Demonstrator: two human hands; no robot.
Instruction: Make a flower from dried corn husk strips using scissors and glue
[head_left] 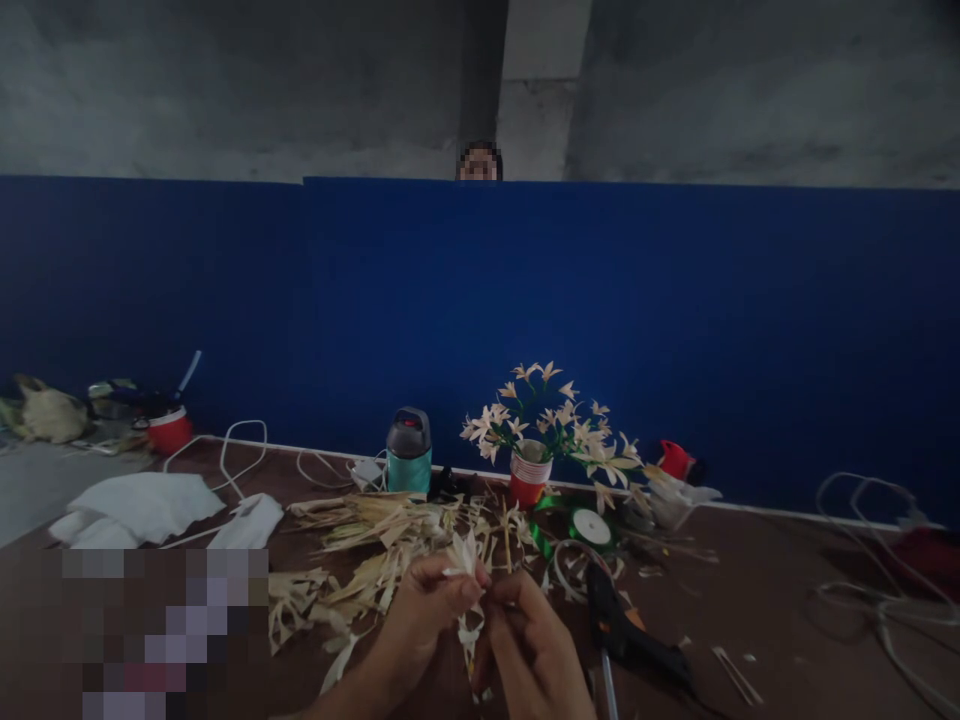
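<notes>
A pale flower with pointed petals stands between the thumb and fingers of my left hand. My right hand is close beside it, its fingers bent and pressed together near the flower's base; what they hold, if anything, is too small to make out. Below the hands lie small white scraps. Just behind the hands, dry pale husks are heaped on the brown table. A black glue gun lies to the right of my right hand.
Behind the husks stand a teal container and a red cup of pale flowers. Green ribbon and a white spool lie near the cup. White cloth is at left, cables at right. A person's head shows above the blue partition.
</notes>
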